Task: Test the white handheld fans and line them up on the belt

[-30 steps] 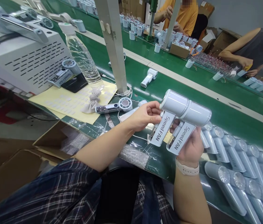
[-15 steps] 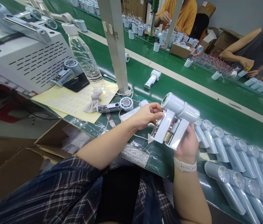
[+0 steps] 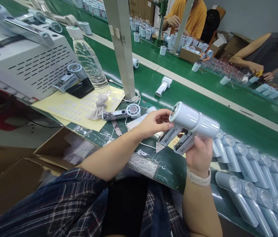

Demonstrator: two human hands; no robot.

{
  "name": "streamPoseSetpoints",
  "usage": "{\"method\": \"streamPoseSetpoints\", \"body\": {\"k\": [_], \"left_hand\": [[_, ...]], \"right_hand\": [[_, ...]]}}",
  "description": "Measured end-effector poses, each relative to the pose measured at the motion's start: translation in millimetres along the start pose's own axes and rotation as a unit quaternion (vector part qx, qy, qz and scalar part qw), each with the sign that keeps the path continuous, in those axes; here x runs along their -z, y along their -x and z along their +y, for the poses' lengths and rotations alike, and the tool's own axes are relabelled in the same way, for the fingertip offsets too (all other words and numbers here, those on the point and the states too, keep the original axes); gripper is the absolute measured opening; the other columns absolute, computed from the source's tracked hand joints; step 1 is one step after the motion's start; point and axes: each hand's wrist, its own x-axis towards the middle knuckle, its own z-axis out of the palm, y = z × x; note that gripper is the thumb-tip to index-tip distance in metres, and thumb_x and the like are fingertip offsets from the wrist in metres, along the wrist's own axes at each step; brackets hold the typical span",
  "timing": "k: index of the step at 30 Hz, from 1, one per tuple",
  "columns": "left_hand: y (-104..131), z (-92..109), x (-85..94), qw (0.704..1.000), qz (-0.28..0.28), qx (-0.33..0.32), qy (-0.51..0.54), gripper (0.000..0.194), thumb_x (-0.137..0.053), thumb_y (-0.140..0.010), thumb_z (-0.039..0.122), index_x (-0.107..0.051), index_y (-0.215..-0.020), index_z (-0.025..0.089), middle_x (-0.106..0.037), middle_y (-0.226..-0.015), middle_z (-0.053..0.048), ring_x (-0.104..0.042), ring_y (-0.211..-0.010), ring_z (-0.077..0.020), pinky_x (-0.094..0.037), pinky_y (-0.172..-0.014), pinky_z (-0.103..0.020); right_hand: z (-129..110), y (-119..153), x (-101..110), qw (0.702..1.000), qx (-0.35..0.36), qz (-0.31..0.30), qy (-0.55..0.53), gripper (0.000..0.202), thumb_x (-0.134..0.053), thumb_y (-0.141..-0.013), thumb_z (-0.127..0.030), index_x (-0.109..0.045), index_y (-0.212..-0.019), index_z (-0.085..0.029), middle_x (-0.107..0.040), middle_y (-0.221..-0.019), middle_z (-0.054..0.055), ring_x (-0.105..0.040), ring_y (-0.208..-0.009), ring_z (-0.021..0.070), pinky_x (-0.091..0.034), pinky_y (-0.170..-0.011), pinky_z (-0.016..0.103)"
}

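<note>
Two pale blue handheld fans are held side by side above the bench edge, their round heads lined up end to end. My right hand (image 3: 200, 154) is closed around the right-hand fan (image 3: 208, 126), thumb on its body below the head. My left hand (image 3: 157, 123) touches the left-hand fan (image 3: 185, 115) near its open round end, thumb and fingers at the head and handle. Printed lettering shows on both handles, which point down and left. Another fan (image 3: 133, 110) lies on the bench left of my left hand.
Rows of fans (image 3: 248, 189) lie at the right. One fan (image 3: 164, 86) lies on the green belt (image 3: 203, 95). A metal post (image 3: 123, 49), water bottle (image 3: 88, 62) and white vented box (image 3: 37, 62) stand left. Two people work across the belt.
Both fans have turned in my hands, so the lettering on the handles now shows, and their heads have shifted slightly right. The fan on the belt has moved slightly right.
</note>
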Motion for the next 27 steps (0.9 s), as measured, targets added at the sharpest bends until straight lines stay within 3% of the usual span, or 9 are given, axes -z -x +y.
{"method": "streamPoseSetpoints", "body": {"k": [4, 7, 12, 16, 19, 22, 24, 27], "left_hand": [[0.8, 2.1, -0.4, 0.989, 0.009, -0.108, -0.105, 0.041, -0.088, -0.074, 0.036, -0.075, -0.109, 0.019, -0.076, -0.118, -0.012, -0.067, -0.122, -0.0304, -0.051, -0.108, -0.046], [0.0, 3.6, -1.1, 0.958, 0.049, -0.220, -0.176, 0.023, -0.081, -0.084, 0.036, -0.078, -0.104, 0.024, -0.075, -0.127, -0.010, -0.058, -0.139, -0.0311, -0.042, -0.119, -0.053], [3.0, 4.9, -6.2, 0.914, 0.116, -0.308, -0.236, 0.017, -0.072, -0.093, 0.041, -0.080, -0.098, 0.027, -0.079, -0.119, -0.008, -0.064, -0.132, -0.0278, -0.048, -0.115, -0.054], [7.3, 4.2, -11.9, 0.891, 0.148, -0.351, -0.247, 0.011, -0.071, -0.095, 0.033, -0.079, -0.099, 0.027, -0.081, -0.114, -0.006, -0.070, -0.123, -0.0251, -0.054, -0.109, -0.050], [6.3, 0.5, -12.5, 0.888, 0.145, -0.351, -0.259, 0.009, -0.072, -0.093, 0.030, -0.078, -0.098, 0.027, -0.081, -0.114, -0.006, -0.071, -0.121, -0.0251, -0.054, -0.108, -0.050], [2.4, -4.8, -9.0, 0.907, 0.108, -0.327, -0.243, 0.014, -0.073, -0.091, 0.029, -0.076, -0.104, 0.025, -0.079, -0.117, -0.008, -0.068, -0.124, -0.0261, -0.052, -0.111, -0.050], [3.0, -4.2, -6.2, 0.929, 0.051, -0.303, -0.205, 0.039, -0.081, -0.083, 0.030, -0.071, -0.120, 0.026, -0.077, -0.121, -0.010, -0.068, -0.121, -0.0270, -0.053, -0.108, -0.048], [16.3, 9.0, -4.2, 0.967, -0.054, -0.225, -0.103, 0.074, -0.097, -0.061, 0.038, -0.067, -0.127, 0.027, -0.072, -0.123, -0.012, -0.071, -0.109, -0.0293, -0.059, -0.096, -0.044]], "right_hand": [[-5.8, 0.5, 6.9, 0.990, 0.076, -0.065, 0.097, 0.065, -0.092, -0.064, -0.020, -0.063, -0.122, -0.029, -0.074, -0.118, 0.004, -0.069, -0.113, 0.0259, -0.050, -0.109, 0.050], [-9.5, 4.4, 5.5, 0.973, 0.159, -0.098, 0.138, 0.064, -0.095, -0.061, -0.018, -0.065, -0.117, -0.029, -0.073, -0.124, 0.006, -0.066, -0.124, 0.0307, -0.045, -0.116, 0.057], [-6.4, 7.9, 6.4, 0.956, 0.221, -0.092, 0.168, 0.064, -0.093, -0.064, -0.022, -0.065, -0.121, -0.036, -0.063, -0.139, 0.005, -0.061, -0.131, 0.0338, -0.050, -0.111, 0.063], [-4.1, 4.6, 10.1, 0.956, 0.229, -0.103, 0.150, 0.072, -0.095, -0.061, -0.020, -0.065, -0.124, -0.036, -0.066, -0.134, 0.005, -0.063, -0.128, 0.0328, -0.055, -0.106, 0.061], [-1.6, 3.6, 8.3, 0.968, 0.195, -0.094, 0.125, 0.077, -0.096, -0.057, -0.018, -0.062, -0.124, -0.035, -0.073, -0.125, 0.006, -0.069, -0.118, 0.0332, -0.058, -0.100, 0.061], [2.3, 6.3, 9.0, 0.973, 0.155, -0.125, 0.120, 0.096, -0.096, -0.058, -0.015, -0.051, -0.139, -0.039, -0.076, -0.122, 0.003, -0.073, -0.110, 0.0314, -0.056, -0.102, 0.061], [0.9, 9.1, 16.7, 0.973, 0.130, -0.131, 0.140, 0.110, -0.097, -0.056, -0.012, -0.044, -0.148, -0.041, -0.076, -0.122, 0.002, -0.073, -0.108, 0.0301, -0.055, -0.104, 0.058], [-14.5, 10.5, 39.3, 0.978, 0.107, -0.081, 0.157, 0.103, -0.102, -0.044, -0.010, -0.061, -0.135, -0.036, -0.076, -0.119, 0.003, -0.072, -0.111, 0.0328, -0.060, -0.099, 0.051]]}}
